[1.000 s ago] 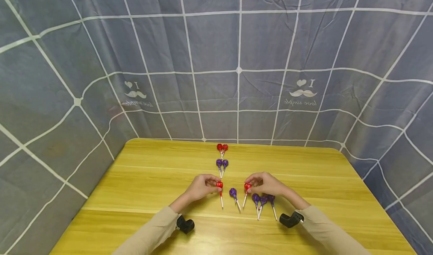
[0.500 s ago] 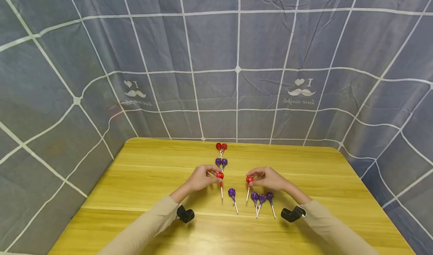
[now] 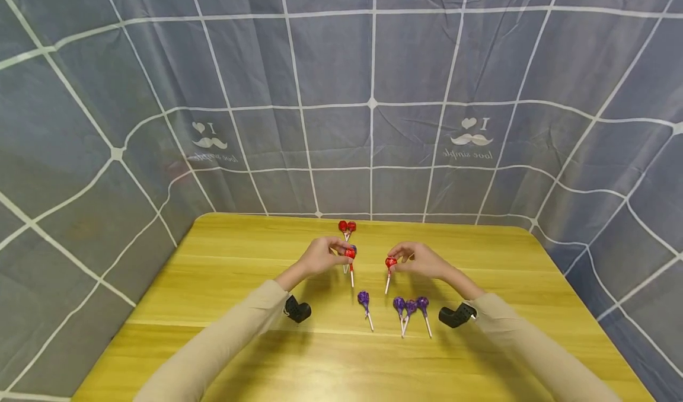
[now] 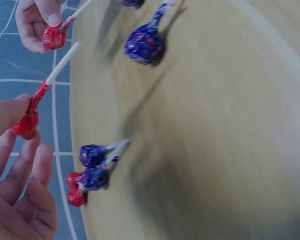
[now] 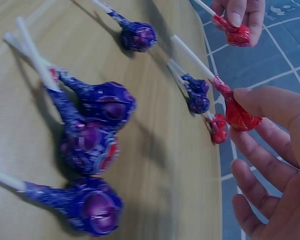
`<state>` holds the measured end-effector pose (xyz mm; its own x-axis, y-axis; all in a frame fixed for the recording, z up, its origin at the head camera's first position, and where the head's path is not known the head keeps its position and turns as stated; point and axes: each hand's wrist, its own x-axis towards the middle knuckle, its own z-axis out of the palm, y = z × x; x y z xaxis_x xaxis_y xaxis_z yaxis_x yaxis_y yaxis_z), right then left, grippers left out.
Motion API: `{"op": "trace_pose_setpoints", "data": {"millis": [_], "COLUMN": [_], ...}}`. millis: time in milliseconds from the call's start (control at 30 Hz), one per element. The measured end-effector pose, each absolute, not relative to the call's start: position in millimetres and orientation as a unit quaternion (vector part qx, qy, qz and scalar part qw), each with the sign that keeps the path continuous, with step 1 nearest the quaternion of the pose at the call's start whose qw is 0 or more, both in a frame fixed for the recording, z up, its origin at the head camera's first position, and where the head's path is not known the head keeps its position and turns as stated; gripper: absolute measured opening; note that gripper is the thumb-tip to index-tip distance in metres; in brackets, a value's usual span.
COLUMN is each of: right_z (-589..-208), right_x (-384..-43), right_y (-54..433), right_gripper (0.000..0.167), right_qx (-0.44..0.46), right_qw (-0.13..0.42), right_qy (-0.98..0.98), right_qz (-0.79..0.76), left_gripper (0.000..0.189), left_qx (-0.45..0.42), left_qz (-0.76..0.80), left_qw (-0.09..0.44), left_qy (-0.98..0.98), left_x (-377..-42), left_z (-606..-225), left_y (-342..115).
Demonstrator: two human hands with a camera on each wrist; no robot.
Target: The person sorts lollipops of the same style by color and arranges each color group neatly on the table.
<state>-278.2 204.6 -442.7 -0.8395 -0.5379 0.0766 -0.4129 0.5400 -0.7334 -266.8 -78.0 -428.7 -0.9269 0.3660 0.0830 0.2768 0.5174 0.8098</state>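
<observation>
My left hand [image 3: 321, 255] pinches a red-wrapped lollipop [image 4: 28, 120] by its candy end, the white stick pointing back toward me. In the head view it overlaps the pair of purple lollipops [image 4: 92, 167] on the table and partly hides them. My right hand [image 3: 421, 261] holds another red lollipop [image 5: 236, 111] between thumb and fingertips, off to the right. Both held lollipops are raised over the table in the wrist views. Beyond the left hand, two red lollipops [image 3: 347, 226] lie side by side with sticks crossing.
A single purple lollipop [image 3: 363, 298] lies nearer me on the wooden table [image 3: 240, 354]. To its right is a cluster of three purple lollipops [image 3: 410, 307]. A grey curtain with white grid lines [image 3: 331, 135] hangs around the far and side edges.
Both hands have moved away from me across the table, each carrying its red lollipop up off the surface. The purple lollipops nearer me have stayed in place.
</observation>
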Motion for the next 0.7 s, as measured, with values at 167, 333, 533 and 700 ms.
{"op": "trace_pose_setpoints", "data": {"millis": [167, 333, 533, 700], "right_z": [-437.5, -433.3, -430.8, -431.4], "right_x": [-289.8, -301.9, -321.4, -337.9], "right_y": [202.4, 200.9, 196.8, 191.3], "right_gripper": [0.032, 0.033, 0.035, 0.033], "right_qx": [-0.276, -0.275, -0.26, -0.259], "right_qw": [0.088, 0.092, 0.094, 0.074], "right_qy": [0.872, 0.866, 0.866, 0.868], "right_qz": [-0.396, -0.406, -0.417, -0.417], "left_gripper": [0.031, 0.03, 0.03, 0.031], "left_qx": [0.186, 0.169, 0.148, 0.141], "left_qz": [0.454, 0.462, 0.468, 0.491], "left_qw": [0.045, 0.043, 0.04, 0.051], "left_qy": [0.87, 0.87, 0.871, 0.858], "left_x": [-278.4, -287.9, -303.9, -317.2], "left_z": [-419.5, -414.0, -416.6, -421.9], "left_y": [-75.6, -70.1, -63.9, -58.3]}}
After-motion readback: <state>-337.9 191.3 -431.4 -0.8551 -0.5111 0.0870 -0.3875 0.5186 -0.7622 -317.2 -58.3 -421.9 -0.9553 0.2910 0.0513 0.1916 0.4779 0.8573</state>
